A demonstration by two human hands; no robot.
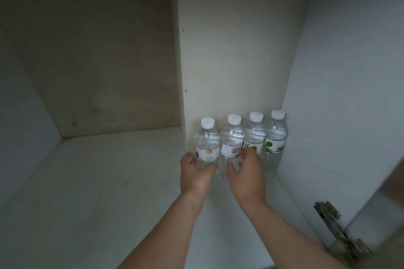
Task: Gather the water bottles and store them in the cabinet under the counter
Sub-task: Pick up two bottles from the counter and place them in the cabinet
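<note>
Several clear water bottles with white caps stand upright in a row on the cabinet floor (109, 181), against the back panel at the right. My left hand (194, 174) wraps around the lower part of the leftmost bottle (207, 142). Beside it, my right hand (244, 172) has its fingers spread in front of the second bottle (232, 137) and third bottle (253, 135), with the fingertips at their labels. The rightmost bottle (275, 135) stands next to the right side wall, untouched.
The cabinet's interior is white with a recessed beige back panel (98, 50) on the left. A metal door hinge (336, 231) sits at the lower right, with the open door's edge (389, 192) beside it. The floor left of the bottles holds nothing.
</note>
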